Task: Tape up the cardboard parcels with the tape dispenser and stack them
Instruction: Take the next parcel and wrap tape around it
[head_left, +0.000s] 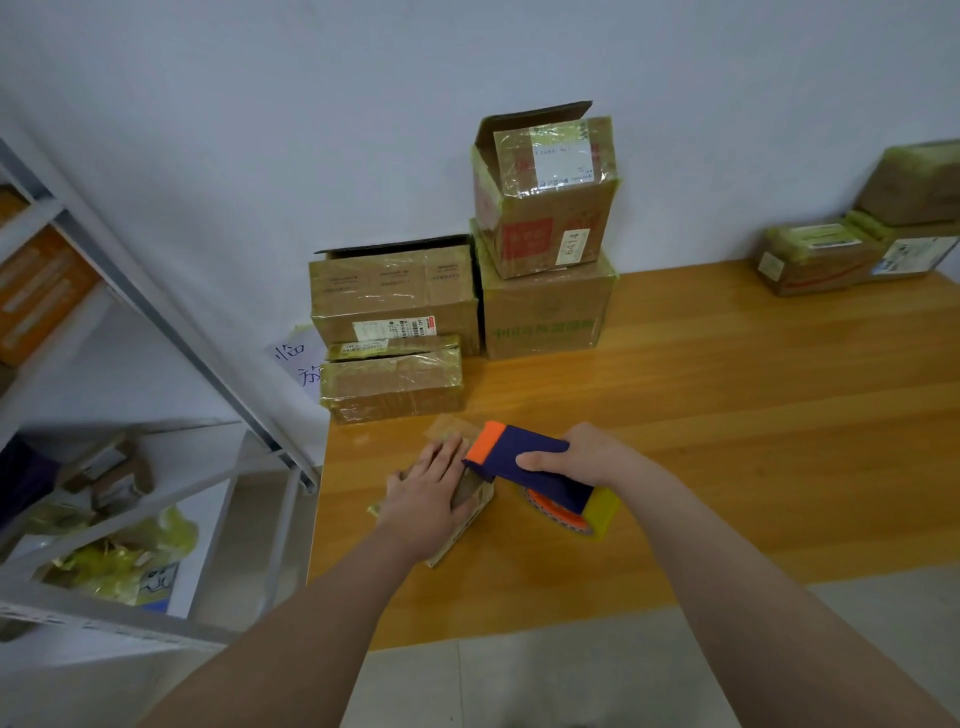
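Observation:
A small flat cardboard parcel (470, 506) lies near the left front of the wooden table (727, 415). My left hand (426, 493) presses flat on top of it, fingers spread, hiding most of it. My right hand (582, 457) grips a tape dispenser (524, 460) with a dark blue body, an orange front end and a yellowish tape roll. The dispenser's orange end rests over the parcel's far right corner, beside my left fingertips.
Several taped and open cardboard boxes stand against the wall: a low one (392, 384), a wide one (395, 296), and a two-box stack (545, 234). More boxes (857, 249) sit at the far right. A metal shelf rack (130, 364) stands left of the table.

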